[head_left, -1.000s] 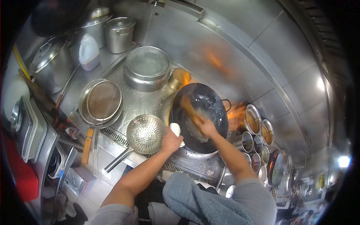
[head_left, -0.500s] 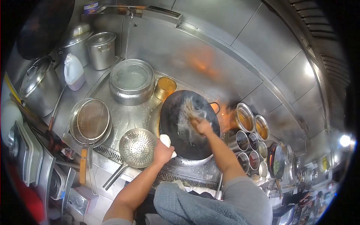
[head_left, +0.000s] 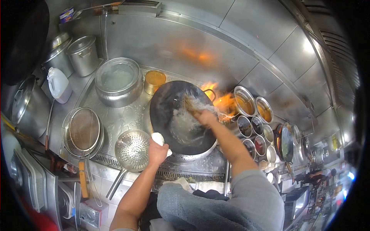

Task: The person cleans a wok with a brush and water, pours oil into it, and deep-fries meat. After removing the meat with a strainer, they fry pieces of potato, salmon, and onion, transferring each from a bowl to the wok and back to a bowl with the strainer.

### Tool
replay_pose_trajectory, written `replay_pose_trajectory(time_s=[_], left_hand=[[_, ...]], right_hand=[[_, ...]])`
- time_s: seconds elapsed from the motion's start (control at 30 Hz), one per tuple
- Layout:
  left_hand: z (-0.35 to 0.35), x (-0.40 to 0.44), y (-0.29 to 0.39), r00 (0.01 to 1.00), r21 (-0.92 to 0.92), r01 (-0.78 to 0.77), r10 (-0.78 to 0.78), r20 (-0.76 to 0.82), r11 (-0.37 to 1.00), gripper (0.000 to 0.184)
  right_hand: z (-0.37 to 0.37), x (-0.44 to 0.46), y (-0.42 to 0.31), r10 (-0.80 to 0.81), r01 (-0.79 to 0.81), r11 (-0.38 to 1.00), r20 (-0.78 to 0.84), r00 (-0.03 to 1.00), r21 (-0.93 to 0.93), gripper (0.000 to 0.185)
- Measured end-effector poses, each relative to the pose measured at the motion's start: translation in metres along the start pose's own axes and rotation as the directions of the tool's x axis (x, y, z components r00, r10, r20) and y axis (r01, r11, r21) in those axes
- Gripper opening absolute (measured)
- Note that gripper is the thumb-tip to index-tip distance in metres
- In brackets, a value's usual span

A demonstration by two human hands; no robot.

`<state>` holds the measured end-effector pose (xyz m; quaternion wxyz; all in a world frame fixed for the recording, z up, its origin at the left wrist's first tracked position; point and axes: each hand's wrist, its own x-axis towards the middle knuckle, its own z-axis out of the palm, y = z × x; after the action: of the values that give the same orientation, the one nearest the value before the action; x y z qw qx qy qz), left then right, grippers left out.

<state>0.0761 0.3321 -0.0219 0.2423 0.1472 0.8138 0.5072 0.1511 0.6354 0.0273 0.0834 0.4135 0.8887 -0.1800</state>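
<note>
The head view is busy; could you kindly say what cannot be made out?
All in the head view:
Tan bristle brush: held end hidden by the grip of the right hand.
Large round black wok: edge partly hidden by the left hand and white cloth.
Distant dark-clothed person: hands too small and blurred.
Dark round object, upper left: cut off by the lens edge.

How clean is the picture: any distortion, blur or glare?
Head view: strong fisheye curvature, black corners; head view: the tan frayed bristle brush and clear splashing liquid in the round black metal wok look slightly blurred; head view: bright orange flames reflect hazily off the shiny grey steel wall.
</note>
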Motion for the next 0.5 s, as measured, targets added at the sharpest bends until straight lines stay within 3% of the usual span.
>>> replay_pose_trajectory(time_s=[0.07, 0.17, 0.27, 0.33, 0.4, 0.5], left_hand=[[0.002, 0.002, -0.004, 0.997, -0.047, -0.078, 0.078, -0.009, 0.996, 0.060], [0.003, 0.001, 0.001, 1.000, 0.000, 0.010, -0.010, -0.023, 1.000, 0.059], [0.005, 0.001, 0.001, 1.000, -0.006, 0.003, -0.003, -0.019, 1.000, 0.059], [0.006, 0.003, 0.000, 1.000, 0.000, -0.012, 0.012, -0.024, 1.000, 0.058], [0.006, 0.003, -0.003, 0.999, 0.010, -0.016, 0.016, -0.033, 1.000, 0.057], [-0.001, 0.005, -0.003, 0.996, -0.072, -0.085, 0.085, 0.001, 0.994, 0.053]], right_hand=[[0.058, -0.029, -0.005, 0.009, -0.011, 1.000, -0.140, 0.990, -0.012, 0.050], [0.061, -0.097, 0.013, -0.095, 0.101, 0.994, 0.102, 0.990, -0.053, 0.052], [-0.004, -0.145, 0.061, -0.097, 0.186, 0.928, 0.273, 0.957, -0.322, 0.052], [-0.069, -0.122, 0.075, -0.011, 0.163, 0.860, 0.302, 0.953, -0.483, 0.050], [-0.071, -0.035, 0.101, -0.111, 0.121, 0.810, 0.052, 0.992, -0.574, 0.045], [-0.046, 0.011, 0.062, 0.004, -0.041, 0.892, -0.084, 0.996, -0.451, 0.045]])
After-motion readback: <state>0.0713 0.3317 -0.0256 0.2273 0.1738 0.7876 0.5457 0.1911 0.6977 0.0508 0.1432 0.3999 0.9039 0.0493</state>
